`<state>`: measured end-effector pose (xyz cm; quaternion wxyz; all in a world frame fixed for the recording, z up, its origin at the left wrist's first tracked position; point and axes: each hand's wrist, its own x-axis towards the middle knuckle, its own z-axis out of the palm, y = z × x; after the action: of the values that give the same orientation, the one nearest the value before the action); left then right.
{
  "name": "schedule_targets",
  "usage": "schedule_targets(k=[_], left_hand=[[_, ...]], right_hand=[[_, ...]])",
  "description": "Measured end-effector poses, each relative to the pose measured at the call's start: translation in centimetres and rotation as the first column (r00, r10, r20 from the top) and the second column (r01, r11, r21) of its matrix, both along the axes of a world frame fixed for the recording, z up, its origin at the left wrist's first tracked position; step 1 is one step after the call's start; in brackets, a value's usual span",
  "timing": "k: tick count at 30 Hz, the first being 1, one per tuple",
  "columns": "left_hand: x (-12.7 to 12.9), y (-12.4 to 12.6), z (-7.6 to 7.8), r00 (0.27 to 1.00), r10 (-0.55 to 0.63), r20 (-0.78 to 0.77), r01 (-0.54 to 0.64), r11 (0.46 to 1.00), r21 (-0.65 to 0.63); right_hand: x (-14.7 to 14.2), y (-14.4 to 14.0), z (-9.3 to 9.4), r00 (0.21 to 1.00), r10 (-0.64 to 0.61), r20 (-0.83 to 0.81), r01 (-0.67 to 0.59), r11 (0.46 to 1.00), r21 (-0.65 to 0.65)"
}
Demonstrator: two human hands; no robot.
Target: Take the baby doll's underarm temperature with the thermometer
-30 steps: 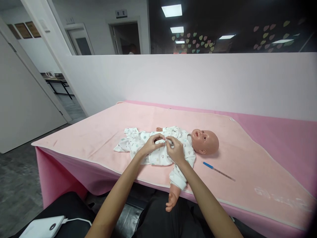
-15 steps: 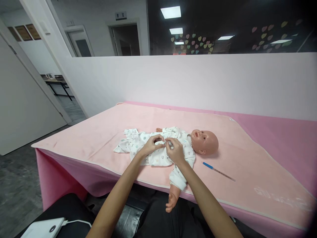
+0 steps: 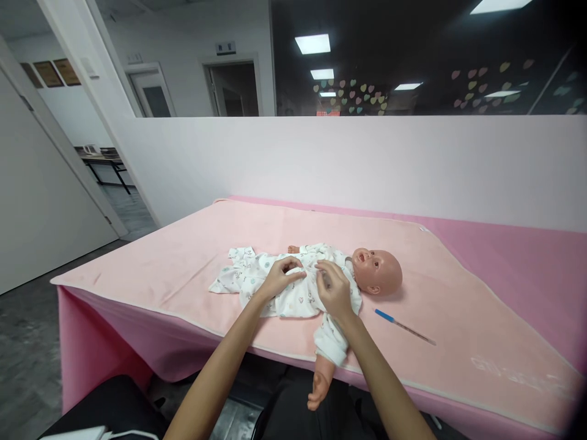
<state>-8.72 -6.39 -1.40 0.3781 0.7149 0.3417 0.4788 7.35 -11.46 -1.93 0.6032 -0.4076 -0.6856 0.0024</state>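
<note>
1 doll (image 3: 380, 272) inside printed outfit (image 3: 297, 303) | left hand (image 3: 277, 278), right hand (image 3: 334, 292) | thumbs and fingers apart

The doll (image 3: 381, 272) is gleaming brownish pink, and its suit (image 3: 298, 302) is showing white, with small grey and green prints dotting it. The blanket (image 3: 178, 260) is looking pale peach, its edge showing cream; the cloth (image 3: 518, 263) beneath is looking stronger pink, deepening to rose at the left. The stick (image 3: 405, 327) is showing blue at one end and brownish along the rest. The wall (image 3: 367, 165) is looking plain white, and pink, yellow and green hearts (image 3: 352, 95) are speckling the black window (image 3: 403, 36).
</note>
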Motion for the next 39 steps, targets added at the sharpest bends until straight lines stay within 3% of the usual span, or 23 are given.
schedule_targets(k=[4,5,7,10,11,13,16,19,22,26,31,34,36,38,39], left_hand=[[-0.1,0.3,-0.3,0.995,0.057,0.083,-0.055,0.998,-0.031],[-0.1,0.4,-0.4,0.992,0.067,0.103,-0.063,0.997,-0.039],[-0.1,0.6,-0.5,0.988,0.081,0.132,-0.073,0.995,-0.061],[-0.2,0.9,-0.8,0.983,0.089,0.162,-0.073,0.992,-0.099],[-0.2,1.0,-0.9,0.981,0.086,0.176,-0.068,0.992,-0.106],[-0.3,1.1,-1.0,0.975,0.077,0.206,-0.053,0.991,-0.12],[-0.4,1.2,-1.0,0.97,0.07,0.231,-0.037,0.988,-0.147],[-0.5,1.1,-0.8,0.971,0.07,0.228,-0.032,0.985,-0.168],[-0.6,0.9,-0.6,0.973,0.077,0.217,-0.03,0.977,-0.212],[-0.7,0.8,-0.3,0.969,0.085,0.23,-0.011,0.952,-0.305],[-0.9,1.1,0.0,0.953,0.076,0.293,0.043,0.923,-0.381],[-1.3,1.0,0.4,0.945,0.034,0.326,0.109,0.906,-0.41],[-1.7,0.9,0.6,0.938,-0.023,0.347,0.174,0.895,-0.412],[-2.2,0.7,0.9,0.921,-0.076,0.382,0.242,0.88,-0.408],[-2.4,0.6,0.9,0.912,-0.093,0.399,0.268,0.872,-0.409]], right_hand=[[4.5,-4.8,-1.5,0.953,-0.284,-0.1,0.281,0.959,-0.046],[6.2,-6.0,-2.4,0.914,-0.398,-0.085,0.391,0.916,-0.085],[9.8,-8.2,-4.5,0.796,-0.599,0.087,0.603,0.774,-0.193],[14.5,-10.4,-7.5,0.614,-0.651,0.447,0.782,0.579,-0.231],[15.6,-10.8,-8.1,0.585,-0.627,0.515,0.797,0.562,-0.221],[17.1,-11.4,-8.7,0.595,-0.577,0.56,0.78,0.582,-0.229],[17.6,-12.0,-7.9,0.704,-0.504,0.5,0.697,0.627,-0.349],[16.8,-12.6,-5.5,0.773,-0.496,0.395,0.634,0.588,-0.503],[15.8,-13.1,-2.3,0.801,-0.521,0.295,0.586,0.578,-0.568],[15.3,-12.5,0.8,0.79,-0.535,0.301,0.604,0.591,-0.534],[15.1,-10.4,2.1,0.778,-0.388,0.494,0.613,0.641,-0.462],[14.6,-9.6,2.8,0.791,-0.35,0.501,0.59,0.652,-0.476],[14.3,-9.4,3.5,0.884,-0.254,0.393,0.45,0.691,-0.565],[14.3,-9.2,4.3,0.984,-0.103,0.143,0.173,0.708,-0.684],[14.4,-9.1,4.7,0.997,-0.071,0.001,0.051,0.705,-0.707]])
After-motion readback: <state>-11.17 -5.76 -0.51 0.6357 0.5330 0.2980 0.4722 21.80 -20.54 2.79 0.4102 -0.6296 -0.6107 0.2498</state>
